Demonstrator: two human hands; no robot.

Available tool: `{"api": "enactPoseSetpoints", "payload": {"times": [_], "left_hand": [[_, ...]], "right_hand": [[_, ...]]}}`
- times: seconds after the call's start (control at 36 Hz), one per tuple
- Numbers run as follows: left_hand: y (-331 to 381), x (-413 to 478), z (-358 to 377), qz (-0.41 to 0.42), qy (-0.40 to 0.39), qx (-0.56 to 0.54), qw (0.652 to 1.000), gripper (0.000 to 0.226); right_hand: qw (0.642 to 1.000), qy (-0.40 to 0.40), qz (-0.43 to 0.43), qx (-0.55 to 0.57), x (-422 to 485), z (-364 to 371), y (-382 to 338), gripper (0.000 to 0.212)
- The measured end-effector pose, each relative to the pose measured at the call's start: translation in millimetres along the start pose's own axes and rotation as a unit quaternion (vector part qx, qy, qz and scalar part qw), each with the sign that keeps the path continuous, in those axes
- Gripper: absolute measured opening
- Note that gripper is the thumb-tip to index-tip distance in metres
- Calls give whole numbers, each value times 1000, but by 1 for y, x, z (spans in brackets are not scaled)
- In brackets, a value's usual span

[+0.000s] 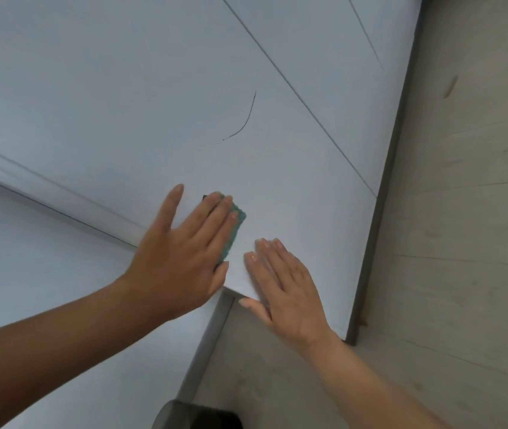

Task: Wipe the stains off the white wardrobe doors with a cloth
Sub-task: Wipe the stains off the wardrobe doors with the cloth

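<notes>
- L hand [184,255] lies flat on the teal cloth [236,216], fingers straight, outer finger spread wide. Nothing curls round the cloth; the palm & fingers just press it onto the white wardrobe door [122,103].
- The cloth is mostly hidden under the L hand. Only a strip shows, from the fingertips down to the thumb.
- R hand [283,289] is just below-right of the cloth, not touching it. Its fingers are straight & close together, flat on the same door, holding nothing.
- Small dark mark [204,198] sits at the cloth's upper-left end, partly covered by the L fingers; can't tell its shape.
- Thin curved dark line [245,119] is above the cloth, well apart from it, uncovered, on the same door.
- A seam w/ the next door panel [324,57] runs diagonally right of the cloth.
- Grey plinth [379,227] is further right of the cloth, along the door bottoms, w/ pale wood-grain floor [463,243] beyond.
- Left of the cloth is a white moulding strip [45,184], then another white panel [30,258].
- A dark rounded obj [184,416] is well below the cloth, cut off by the frame edge; can't tell what it is.
</notes>
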State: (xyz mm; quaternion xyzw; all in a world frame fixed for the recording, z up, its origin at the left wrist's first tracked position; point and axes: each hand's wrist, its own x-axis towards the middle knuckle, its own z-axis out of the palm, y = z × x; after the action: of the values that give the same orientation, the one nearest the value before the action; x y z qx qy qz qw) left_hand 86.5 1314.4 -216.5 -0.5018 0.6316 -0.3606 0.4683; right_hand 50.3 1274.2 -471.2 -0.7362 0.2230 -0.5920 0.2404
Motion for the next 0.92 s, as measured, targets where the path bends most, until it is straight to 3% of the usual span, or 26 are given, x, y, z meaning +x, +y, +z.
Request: {"api": "enactPoseSetpoints", "payload": {"times": [0.11, 0.22, 0.36, 0.5, 0.72, 0.92], "left_hand": [[-10, -6, -11, 31, 2, -32, 999, 82], [-4, -6, 2, 60, -18, -23, 998, 86], [33, 19, 9, 70, -24, -80, 994, 91], [50, 30, 23, 96, -22, -80, 992, 66], [35, 9, 16, 114, -19, -125, 985, 53], [57, 24, -18, -8, -127, -181, 975, 96]], "right_hand": [[996, 1, 90, -8, -34, -3, 10, 86], [988, -28, 151, -25, -76, 7, 20, 72], [986, -73, 150, -7, -98, 22, 29, 58], [988, -76, 135, 21, -97, 20, 37, 52], [981, -106, 154, 48, -99, 15, 37, 53], [979, -112, 163, 46, -98, 12, 31, 53]]}}
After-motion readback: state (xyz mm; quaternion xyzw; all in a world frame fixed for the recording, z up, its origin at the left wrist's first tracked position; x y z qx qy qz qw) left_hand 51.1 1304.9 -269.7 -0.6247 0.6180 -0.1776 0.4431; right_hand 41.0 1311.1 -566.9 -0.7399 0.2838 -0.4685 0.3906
